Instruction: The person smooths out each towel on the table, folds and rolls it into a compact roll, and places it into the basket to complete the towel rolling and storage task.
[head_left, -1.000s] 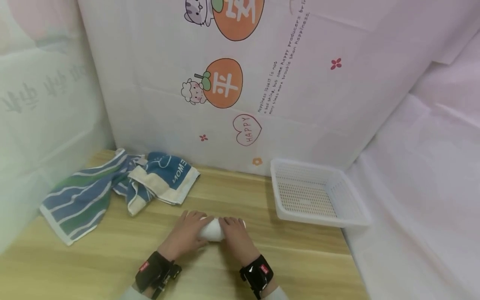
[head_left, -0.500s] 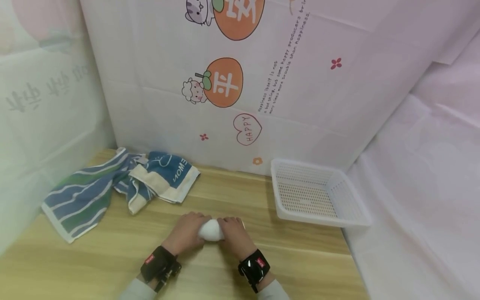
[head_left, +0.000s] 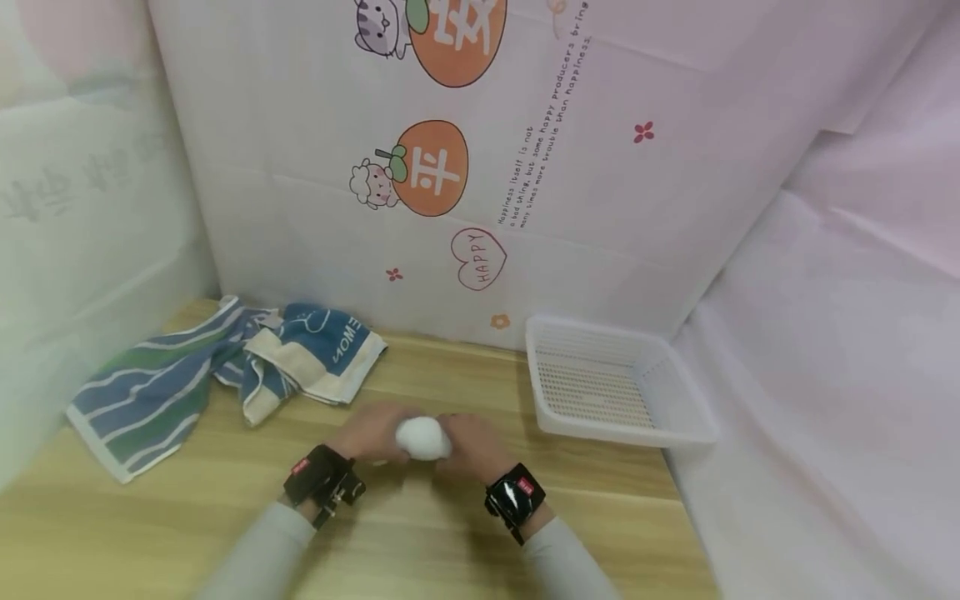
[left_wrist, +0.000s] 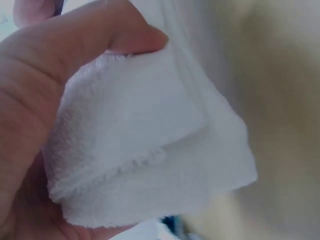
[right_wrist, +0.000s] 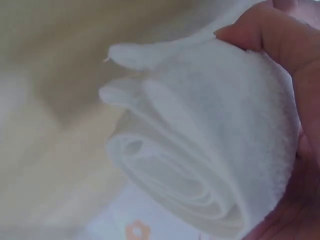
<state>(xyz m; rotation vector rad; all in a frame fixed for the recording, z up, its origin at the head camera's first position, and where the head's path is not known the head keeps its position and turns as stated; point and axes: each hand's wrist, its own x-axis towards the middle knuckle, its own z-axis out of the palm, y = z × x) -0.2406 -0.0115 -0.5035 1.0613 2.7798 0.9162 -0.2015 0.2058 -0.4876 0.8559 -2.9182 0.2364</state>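
Note:
A rolled white towel [head_left: 423, 438] is held between both hands above the wooden table in the head view. My left hand [head_left: 373, 432] grips its left end, and the thumb presses on the fuzzy outer layer in the left wrist view, where loose folded edges of the towel [left_wrist: 135, 115] show. The right hand [head_left: 474, 447] grips the other end. In the right wrist view the spiral end of the towel [right_wrist: 170, 175] faces the camera, with two loose flaps sticking out beside the roll. Most fingers of both hands are hidden behind the towel.
On the back left of the table [head_left: 390, 533] lies a crumpled striped blue and green towel [head_left: 150, 383], against a blue and cream towel [head_left: 322, 350]. A white plastic basket [head_left: 600, 432] stands at the back right. Printed white cloth walls enclose the table.
Both hands have lifted the rolled white towel up from the table. Its end has tilted, and the forearms reach further into view. The head view has shifted slightly.

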